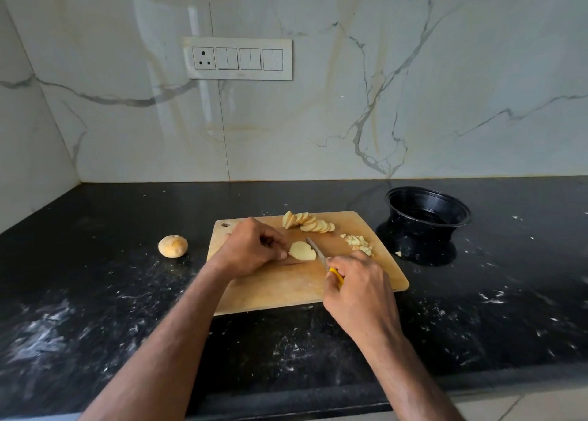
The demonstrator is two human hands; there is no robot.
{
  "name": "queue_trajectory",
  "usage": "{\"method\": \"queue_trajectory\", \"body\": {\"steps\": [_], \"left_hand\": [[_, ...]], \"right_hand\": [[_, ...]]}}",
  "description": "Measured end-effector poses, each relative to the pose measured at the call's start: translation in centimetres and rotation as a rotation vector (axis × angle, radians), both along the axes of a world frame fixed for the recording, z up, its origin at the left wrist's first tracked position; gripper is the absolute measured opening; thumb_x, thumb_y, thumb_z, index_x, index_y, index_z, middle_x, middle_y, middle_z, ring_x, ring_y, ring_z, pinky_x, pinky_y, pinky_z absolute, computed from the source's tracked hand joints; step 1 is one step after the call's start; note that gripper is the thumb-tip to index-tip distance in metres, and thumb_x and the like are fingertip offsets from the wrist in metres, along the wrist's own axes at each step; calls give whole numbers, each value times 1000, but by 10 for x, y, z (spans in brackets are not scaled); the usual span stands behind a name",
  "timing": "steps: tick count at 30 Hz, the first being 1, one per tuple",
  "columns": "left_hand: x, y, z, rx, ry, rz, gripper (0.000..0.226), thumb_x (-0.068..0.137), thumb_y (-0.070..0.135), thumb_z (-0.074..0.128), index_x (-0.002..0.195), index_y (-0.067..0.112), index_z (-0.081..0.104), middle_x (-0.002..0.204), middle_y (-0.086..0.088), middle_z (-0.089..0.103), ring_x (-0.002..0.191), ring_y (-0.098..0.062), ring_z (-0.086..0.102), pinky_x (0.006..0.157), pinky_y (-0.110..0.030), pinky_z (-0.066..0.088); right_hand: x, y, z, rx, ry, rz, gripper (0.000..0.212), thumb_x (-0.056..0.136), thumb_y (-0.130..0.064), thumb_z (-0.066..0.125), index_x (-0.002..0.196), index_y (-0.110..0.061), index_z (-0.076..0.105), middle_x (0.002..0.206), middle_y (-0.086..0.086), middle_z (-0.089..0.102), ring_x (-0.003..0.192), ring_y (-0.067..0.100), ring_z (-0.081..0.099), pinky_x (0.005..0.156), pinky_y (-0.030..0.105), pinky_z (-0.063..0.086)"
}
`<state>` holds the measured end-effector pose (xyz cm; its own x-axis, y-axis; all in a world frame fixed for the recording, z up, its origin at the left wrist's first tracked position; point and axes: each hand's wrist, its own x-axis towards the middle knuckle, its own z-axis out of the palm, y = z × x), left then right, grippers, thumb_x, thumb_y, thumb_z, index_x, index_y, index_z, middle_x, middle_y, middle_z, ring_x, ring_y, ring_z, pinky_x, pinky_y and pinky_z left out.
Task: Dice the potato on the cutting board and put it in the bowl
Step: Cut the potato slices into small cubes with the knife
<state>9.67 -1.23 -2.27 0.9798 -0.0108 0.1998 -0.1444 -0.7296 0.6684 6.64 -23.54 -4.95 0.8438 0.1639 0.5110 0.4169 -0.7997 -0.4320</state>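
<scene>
The right hand is covering most of the knife's yellow handle, its grip curling fully around it. The left hand is pinching the potato slices flat on the cutting board, fingertips curling at their edge beside the blade. Fanned slices and diced bits are lying farther back. The black bowl is sitting on the desk, its inside too dark to make out.
</scene>
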Motion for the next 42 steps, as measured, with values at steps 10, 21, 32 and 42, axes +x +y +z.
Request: {"method": "queue_trajectory", "body": {"steps": [10, 21, 32, 42], "left_hand": [[3, -11, -4, -47, -37, 23, 19, 77, 13, 87, 93, 22, 81, 88, 14, 75, 86, -2, 67, 82, -21, 54], [4, -17, -7, 21, -52, 77, 25, 77, 51, 82, 87, 30, 72, 79, 14, 64, 81, -10, 59, 90, -48, 47], [10, -31, -15, 194, -124, 224, 37, 72, 64, 77, 96, 36, 75, 79, 17, 62, 85, -3, 53, 96, -51, 34], [14, -35, -22, 175, -136, 268, 30, 70, 60, 80, 78, 33, 70, 78, 21, 61, 87, -7, 54, 87, -45, 30]], "right_hand": [[-4, 4, 1, -70, -21, 55, 30, 92, -23, 65, 122, -23, 72, 103, -5, 63, 79, 14, 67, 69, 26, 60], [-7, 6, 1, -40, -58, 40, 37, 95, -23, 63, 131, -17, 66, 109, 2, 67, 88, 16, 67, 81, 33, 60], [-6, 12, 7, -80, -45, 21, 30, 97, -22, 61, 125, -16, 68, 100, -4, 59, 78, 12, 64, 73, 27, 57], [-3, 16, 4, -117, -11, 48, 32, 100, -25, 57, 131, -23, 64, 101, -10, 55, 76, 8, 59, 71, 17, 50]]}}
